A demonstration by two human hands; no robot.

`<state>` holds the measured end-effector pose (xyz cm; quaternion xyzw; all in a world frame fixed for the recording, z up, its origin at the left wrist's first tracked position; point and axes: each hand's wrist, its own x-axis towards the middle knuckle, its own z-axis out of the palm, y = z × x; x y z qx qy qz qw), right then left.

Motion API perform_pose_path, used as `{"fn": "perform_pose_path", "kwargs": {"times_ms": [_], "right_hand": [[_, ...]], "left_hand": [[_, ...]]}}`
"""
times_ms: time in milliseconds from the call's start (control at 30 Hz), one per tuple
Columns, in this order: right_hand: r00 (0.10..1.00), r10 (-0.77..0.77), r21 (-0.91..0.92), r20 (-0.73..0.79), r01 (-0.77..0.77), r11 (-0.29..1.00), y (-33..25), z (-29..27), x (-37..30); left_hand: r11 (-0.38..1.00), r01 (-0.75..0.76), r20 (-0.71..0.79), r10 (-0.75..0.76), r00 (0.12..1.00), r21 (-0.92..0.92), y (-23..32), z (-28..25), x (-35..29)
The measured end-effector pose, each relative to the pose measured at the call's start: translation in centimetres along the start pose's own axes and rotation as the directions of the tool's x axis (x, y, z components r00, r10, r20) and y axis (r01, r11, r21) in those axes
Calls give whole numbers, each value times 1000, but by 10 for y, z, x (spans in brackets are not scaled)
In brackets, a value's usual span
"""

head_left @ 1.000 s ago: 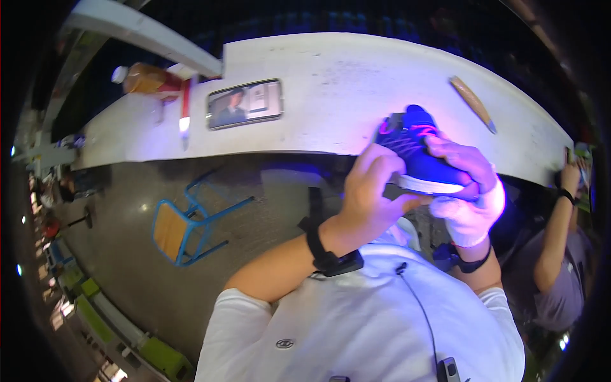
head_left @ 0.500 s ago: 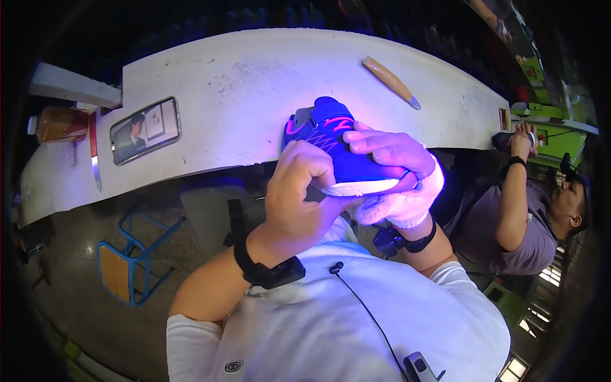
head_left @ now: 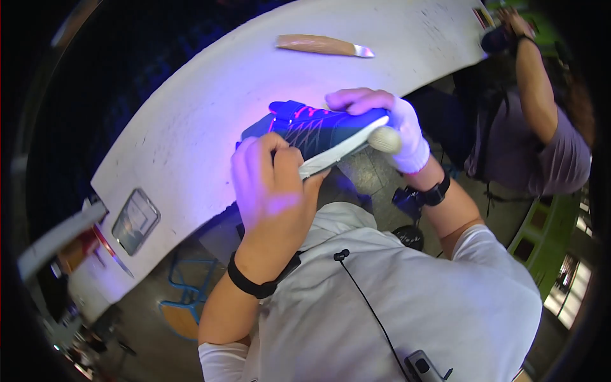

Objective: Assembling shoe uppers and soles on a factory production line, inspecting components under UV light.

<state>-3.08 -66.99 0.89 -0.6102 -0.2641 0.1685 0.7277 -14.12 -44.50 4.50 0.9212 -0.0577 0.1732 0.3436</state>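
Note:
I hold a dark blue sneaker (head_left: 318, 135) with pink-red lacing and a white sole, tilted in front of my chest over the table edge. My left hand (head_left: 270, 181) is bare, its fingers closed round the heel end and the side of the sole. At the toe my right hand (head_left: 398, 130) grips the shoe, wearing a white glove that leaves fingertips bare; its thumb, covered in pale fabric, lies by the sole edge. Purple-blue light falls on the shoe and both hands. The shoe's far side and part of its heel are hidden.
A knife (head_left: 318, 45) with a tan handle lies on the white table (head_left: 210, 95). Farther left are a framed-looking phone (head_left: 137, 219) and a red-handled blade (head_left: 112, 249). A blue-framed stool (head_left: 181, 317) stands below. At right a co-worker's hand (head_left: 515, 24) holds a dark shoe.
My view has turned, so the table now slants. The shoe has rolled to show more of its side and sole, with its toe pointing right. Both hands still grip it.

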Motion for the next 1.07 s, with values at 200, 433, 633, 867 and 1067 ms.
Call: {"fn": "perform_pose_path", "kwargs": {"times_ms": [200,433,633,867,1067], "right_hand": [[993,70,-575,92,-5,818,-34,-7,3],[998,59,-638,9,-40,769,-6,-8,10],[940,331,-75,-84,-338,938,12,53,48],[905,-322,-233,277,389,891,-60,140,103],[906,-246,628,343,-26,778,-18,134,129]], "left_hand": [[996,-62,162,50,985,67,2,3,18],[972,66,86,-47,995,-225,-68,-26,-8],[933,0,-104,-40,994,-361,-50,-115,4],[987,143,-118,-150,982,-68,-15,-124,0],[908,410,61,-406,912,-81,-21,-139,7]]}}
